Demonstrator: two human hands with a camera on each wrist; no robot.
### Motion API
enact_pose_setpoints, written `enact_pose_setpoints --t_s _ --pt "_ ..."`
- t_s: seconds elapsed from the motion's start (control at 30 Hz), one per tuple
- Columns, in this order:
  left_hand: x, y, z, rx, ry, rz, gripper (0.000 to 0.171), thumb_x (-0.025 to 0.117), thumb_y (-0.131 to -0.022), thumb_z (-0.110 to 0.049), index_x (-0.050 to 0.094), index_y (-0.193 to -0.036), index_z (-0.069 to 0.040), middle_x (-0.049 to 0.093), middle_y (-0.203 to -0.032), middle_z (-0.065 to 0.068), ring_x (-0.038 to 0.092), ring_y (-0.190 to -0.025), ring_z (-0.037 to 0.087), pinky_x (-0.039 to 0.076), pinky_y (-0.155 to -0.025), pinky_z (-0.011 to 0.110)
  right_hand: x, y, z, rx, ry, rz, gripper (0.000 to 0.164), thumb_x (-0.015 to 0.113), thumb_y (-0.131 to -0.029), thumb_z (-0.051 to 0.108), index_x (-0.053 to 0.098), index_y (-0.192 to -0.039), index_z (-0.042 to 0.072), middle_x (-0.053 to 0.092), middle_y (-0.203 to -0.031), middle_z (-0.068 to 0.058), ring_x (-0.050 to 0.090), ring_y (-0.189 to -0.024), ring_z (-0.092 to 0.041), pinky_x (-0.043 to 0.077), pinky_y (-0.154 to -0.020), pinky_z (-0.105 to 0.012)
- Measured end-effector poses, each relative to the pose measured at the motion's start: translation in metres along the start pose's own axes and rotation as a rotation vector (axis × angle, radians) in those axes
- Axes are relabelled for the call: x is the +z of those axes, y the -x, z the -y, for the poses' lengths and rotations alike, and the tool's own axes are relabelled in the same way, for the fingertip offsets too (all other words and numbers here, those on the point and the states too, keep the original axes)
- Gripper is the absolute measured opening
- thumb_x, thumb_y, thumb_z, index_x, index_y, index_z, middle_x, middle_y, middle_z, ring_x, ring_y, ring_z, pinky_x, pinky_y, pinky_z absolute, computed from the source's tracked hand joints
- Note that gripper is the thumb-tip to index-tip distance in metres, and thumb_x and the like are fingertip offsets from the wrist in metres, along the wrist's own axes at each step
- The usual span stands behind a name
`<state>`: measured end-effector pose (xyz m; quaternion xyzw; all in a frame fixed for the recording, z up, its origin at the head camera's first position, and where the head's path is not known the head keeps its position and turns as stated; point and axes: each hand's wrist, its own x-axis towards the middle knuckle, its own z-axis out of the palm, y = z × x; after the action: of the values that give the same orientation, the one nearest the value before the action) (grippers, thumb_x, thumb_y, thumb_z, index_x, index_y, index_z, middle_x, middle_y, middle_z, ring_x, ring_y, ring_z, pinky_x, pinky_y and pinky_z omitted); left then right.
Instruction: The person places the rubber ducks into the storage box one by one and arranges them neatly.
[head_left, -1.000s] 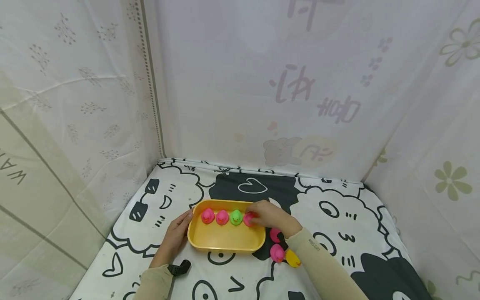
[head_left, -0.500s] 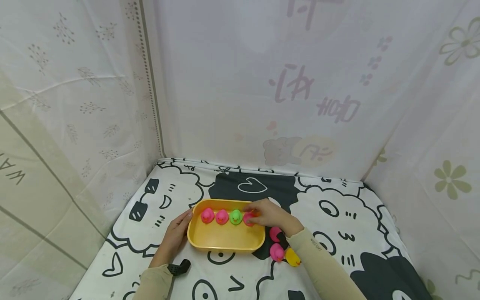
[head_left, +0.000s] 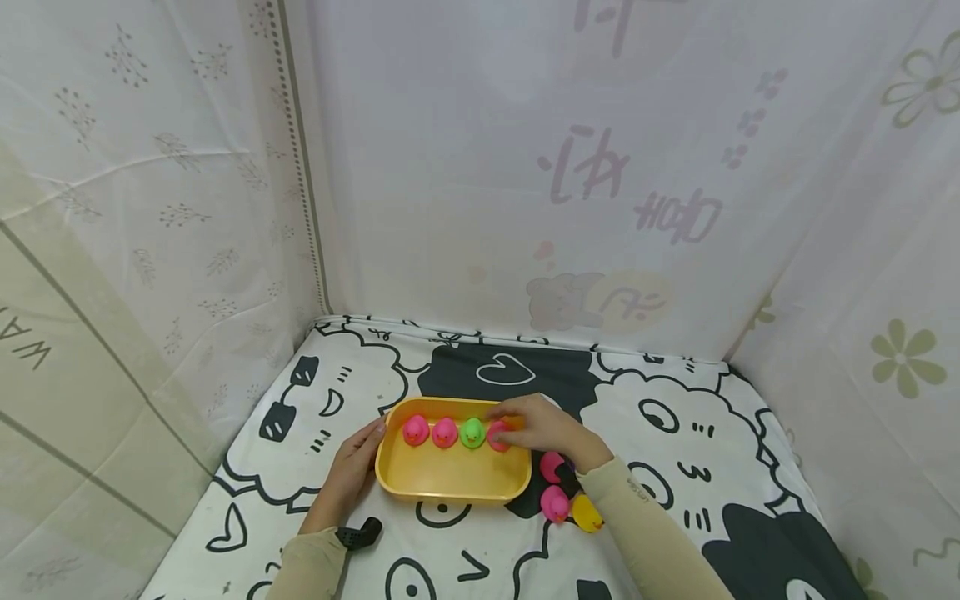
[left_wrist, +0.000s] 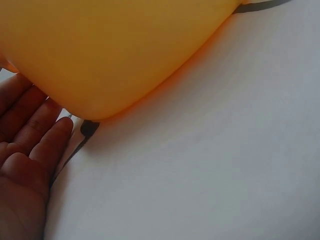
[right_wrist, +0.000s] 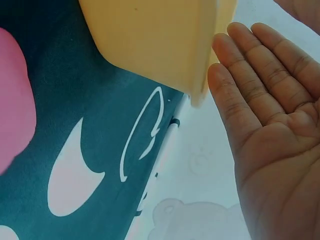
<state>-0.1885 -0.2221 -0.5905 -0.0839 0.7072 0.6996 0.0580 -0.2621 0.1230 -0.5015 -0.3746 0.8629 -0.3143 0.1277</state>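
Note:
A yellow tray [head_left: 453, 483] lies on the patterned cloth, with a row of toy ducks along its far side. From the left come a pink duck [head_left: 416, 431], another pink duck [head_left: 445, 432], a green duck [head_left: 472, 433] and a last pink duck [head_left: 497, 433]. My left hand [head_left: 354, 460] holds the tray's left end, its fingers along the outer wall [left_wrist: 35, 117]. Over the tray's far right corner, my right hand [head_left: 547, 429] has its fingers and thumb spread about the last pink duck, partly covering it. The right wrist view shows these fingers straight [right_wrist: 270, 85].
Right of the tray, a pink duck [head_left: 551, 467], a second pink duck [head_left: 555, 504] and a yellow duck [head_left: 587, 513] sit on the cloth beside my right forearm. White printed curtains [head_left: 480, 208] stand behind and at both sides.
My right hand's fingers have lifted and spread slightly around the last pink duck, so more of it shows. The left hand, tray and other ducks have stayed in place.

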Motion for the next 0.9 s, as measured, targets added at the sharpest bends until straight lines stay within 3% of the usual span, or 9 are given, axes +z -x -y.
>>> enact_pose_setpoints --t_s 0.3,0.43,0.67,0.9 --pt "0.0 -0.001 0.001 0.001 0.005 -0.003 0.066 0.053 -0.098 -0.059 0.051 -0.149 -0.016 0.045 -0.155 0.002 0.039 -0.144 0.022 0.041 -0.107 0.028 -0.012 0.016 -0.004 -0.029 -0.017 -0.094 0.043 0.077 -0.091 0.029 0.068 -0.128 0.009 0.068 -0.126 -0.001 0.062 -0.117 -0.025 0.055 -0.095 -0.052" --pt "0.0 -0.001 0.001 -0.004 -0.004 -0.002 0.067 0.053 -0.098 -0.06 0.051 -0.149 -0.016 0.044 -0.156 0.002 0.038 -0.145 0.023 0.041 -0.108 0.03 -0.018 0.028 -0.009 -0.004 -0.028 -0.144 0.042 0.077 -0.091 0.027 0.068 -0.129 0.01 0.069 -0.126 -0.002 0.062 -0.119 -0.023 0.052 -0.098 -0.057" --pt "0.001 -0.002 0.003 -0.004 -0.011 -0.008 0.067 0.054 -0.098 -0.06 0.052 -0.148 -0.015 0.046 -0.155 0.003 0.042 -0.142 0.023 0.045 -0.102 0.022 -0.027 0.067 -0.033 0.118 -0.056 -0.217 0.039 0.07 -0.095 0.038 0.069 -0.127 0.014 0.07 -0.122 0.0 0.063 -0.116 -0.026 0.052 -0.098 -0.056" --pt "0.002 0.001 -0.001 0.005 -0.001 -0.004 0.067 0.054 -0.098 -0.058 0.051 -0.149 -0.014 0.045 -0.155 0.003 0.04 -0.143 0.022 0.046 -0.098 0.016 -0.017 0.102 -0.047 0.203 -0.164 -0.205 0.034 0.071 -0.095 0.027 0.068 -0.126 0.014 0.069 -0.123 -0.01 0.063 -0.118 -0.03 0.049 -0.101 -0.056"
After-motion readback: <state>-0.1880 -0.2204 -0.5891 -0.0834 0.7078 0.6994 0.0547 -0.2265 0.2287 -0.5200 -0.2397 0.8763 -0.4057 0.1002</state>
